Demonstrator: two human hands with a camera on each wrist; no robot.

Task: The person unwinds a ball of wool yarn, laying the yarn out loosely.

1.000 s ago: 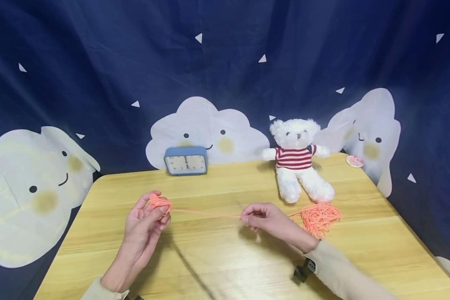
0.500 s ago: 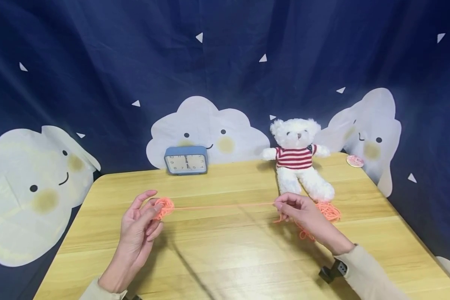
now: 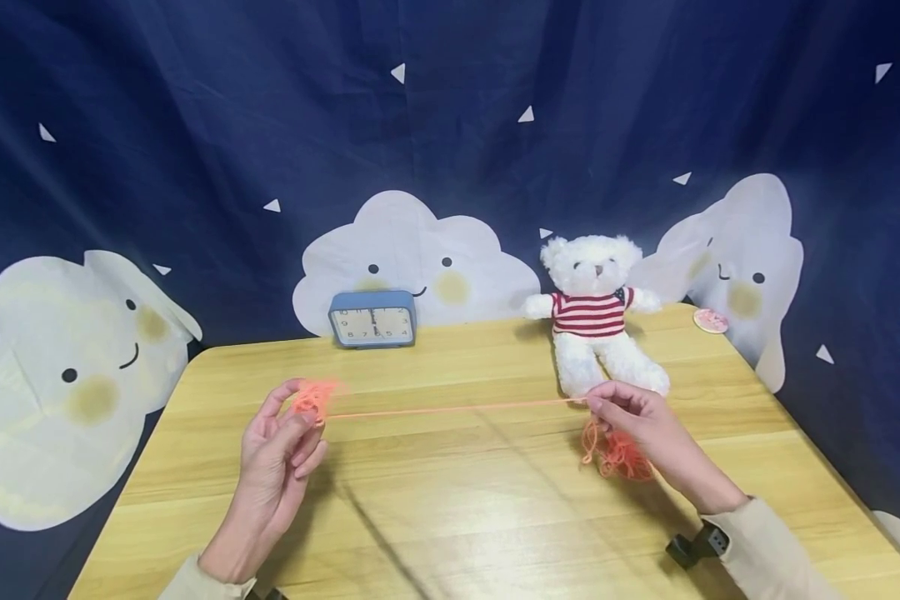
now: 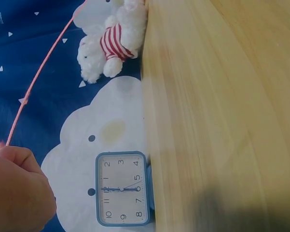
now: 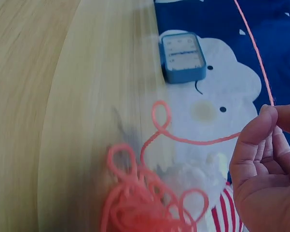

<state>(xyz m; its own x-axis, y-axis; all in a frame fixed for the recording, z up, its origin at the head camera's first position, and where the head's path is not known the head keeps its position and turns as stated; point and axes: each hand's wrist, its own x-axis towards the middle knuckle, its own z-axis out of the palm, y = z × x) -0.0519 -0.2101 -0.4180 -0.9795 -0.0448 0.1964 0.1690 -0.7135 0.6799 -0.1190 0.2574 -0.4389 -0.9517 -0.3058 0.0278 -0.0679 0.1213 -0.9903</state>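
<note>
My left hand (image 3: 276, 454) pinches a small bundle of coral yarn (image 3: 314, 400) between thumb and fingers, raised above the table; the bundle is blurred. From it a single taut strand (image 3: 457, 408) runs across to my right hand (image 3: 645, 429), whose thumb and index finger pinch it, as the right wrist view shows near the fingertips (image 5: 268, 116). Past that pinch the strand droops in loops into a loose tangled heap of the same yarn (image 3: 621, 457), below the right hand and partly hidden by it.
A blue alarm clock (image 3: 373, 320) stands at the table's back edge. A white teddy bear (image 3: 596, 317) in a striped shirt sits behind my right hand. A round pink disc (image 3: 711, 321) lies at the back right corner of the wooden table (image 3: 450, 517). Behind hangs a dark blue curtain (image 3: 465, 108).
My right hand has moved right, away from the left, drawing the strand longer between them. The yarn heap has shifted slightly left. The left hand's bundle has turned and shifted slightly.
</note>
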